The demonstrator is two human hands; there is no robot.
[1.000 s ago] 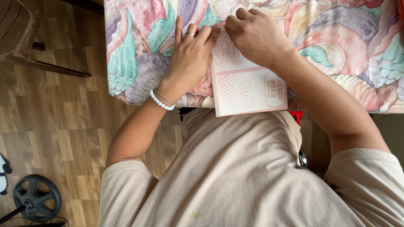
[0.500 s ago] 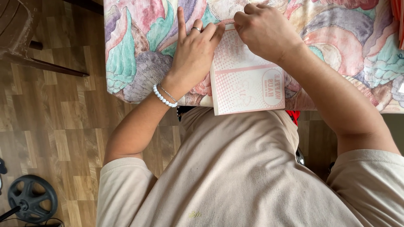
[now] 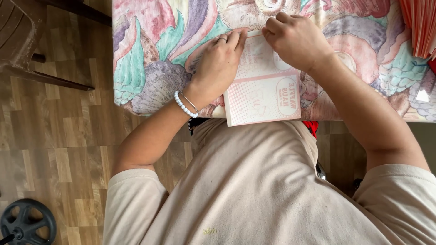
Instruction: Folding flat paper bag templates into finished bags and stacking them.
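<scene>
Fingers [image 3: 234,40] of the left hand [image 3: 218,66] lay stretched out and close together, pressed flat along the left edge of a pink-and-white paper packet [image 3: 263,97], with a ring on one of them and a white bead bracelet [image 3: 184,104] and a thin chain at the wrist. Fingers [image 3: 277,25] of the right hand [image 3: 297,41] were curled inward into a loose fist over the packet's far end; their tips were tucked under the knuckles, so whether they pinched the paper or only pressed on it could not be told. The packet lay just under both sets of fingers, flat on the worktop [image 3: 154,59], and its near end stuck out past the worktop's edge toward the person's beige shirt [image 3: 254,190]. Its far edge was hidden beneath the hands, and the printing on it was upside down and too small to make out. The worktop itself was covered by a cloth patterned with large shells in pink, teal and purple.

Well to the right of the right fingers, a stack of orange-pink paper sheets [image 3: 420,25] was cut off by the picture's corner, and what lay below it at the right edge was too little shown to name. Far to the left of the left fingers stood a dark wooden chair [image 3: 25,41], only partly in view, on the wood-pattern floor [image 3: 59,136]. A dark wheel-shaped object [image 3: 27,222] sat on the floor at the lower left, cut off by the frame. A scrap of red [image 3: 311,127] showed between the shirt and the worktop's edge.
</scene>
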